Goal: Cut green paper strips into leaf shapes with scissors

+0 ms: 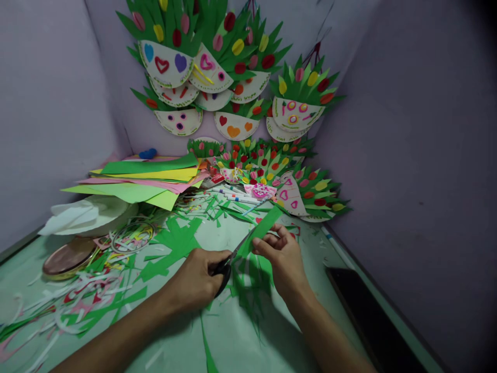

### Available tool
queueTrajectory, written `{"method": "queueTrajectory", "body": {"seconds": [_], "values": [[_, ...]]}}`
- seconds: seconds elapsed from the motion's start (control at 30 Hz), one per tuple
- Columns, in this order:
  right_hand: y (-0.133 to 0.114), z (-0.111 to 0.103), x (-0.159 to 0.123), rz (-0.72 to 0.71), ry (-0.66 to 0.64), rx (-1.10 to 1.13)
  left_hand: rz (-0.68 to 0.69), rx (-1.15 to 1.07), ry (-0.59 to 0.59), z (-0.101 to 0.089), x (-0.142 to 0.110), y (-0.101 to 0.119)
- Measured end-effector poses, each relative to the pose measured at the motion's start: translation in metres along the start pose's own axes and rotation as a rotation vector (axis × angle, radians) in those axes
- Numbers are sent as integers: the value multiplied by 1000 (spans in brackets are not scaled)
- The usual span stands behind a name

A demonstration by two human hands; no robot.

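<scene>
My left hand (200, 280) is closed round the black handles of a pair of scissors (224, 270), whose blades point up and to the right. The blades meet the edge of a green paper strip (265, 226). Between thumb and fingers, my right hand (282, 254) pinches that strip from its right side. Under both hands lie green paper offcuts (254, 277) on the pale green tabletop (233, 342). More cut green paper (176, 243) is spread just left of the scissors.
Coloured paper sheets (151, 178) are stacked at the back left, above white paper plates (89, 215). A round tin lid (72, 257) and scraps (89, 295) lie left. Markers (238, 194) and paper-plate flower crafts (295, 194) stand behind. A dark phone-like slab (368, 316) lies right.
</scene>
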State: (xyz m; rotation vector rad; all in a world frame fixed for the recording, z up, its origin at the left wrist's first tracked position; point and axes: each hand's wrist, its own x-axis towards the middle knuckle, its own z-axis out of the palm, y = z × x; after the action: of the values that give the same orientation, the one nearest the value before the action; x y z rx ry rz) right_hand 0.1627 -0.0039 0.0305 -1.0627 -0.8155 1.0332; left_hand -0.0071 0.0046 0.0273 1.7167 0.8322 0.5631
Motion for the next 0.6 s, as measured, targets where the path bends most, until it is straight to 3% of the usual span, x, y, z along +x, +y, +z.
{"method": "queueTrajectory", "body": {"seconds": [0.13, 0.37, 0.6], "values": [[-2, -2, 1, -46, 52, 49, -7, 12, -5, 1, 0, 1], [1, 1, -2, -6, -6, 35, 53, 143, 97, 0, 0, -2], [1, 4, -4, -1, 3, 33, 13, 133, 61, 0, -1, 2]]}}
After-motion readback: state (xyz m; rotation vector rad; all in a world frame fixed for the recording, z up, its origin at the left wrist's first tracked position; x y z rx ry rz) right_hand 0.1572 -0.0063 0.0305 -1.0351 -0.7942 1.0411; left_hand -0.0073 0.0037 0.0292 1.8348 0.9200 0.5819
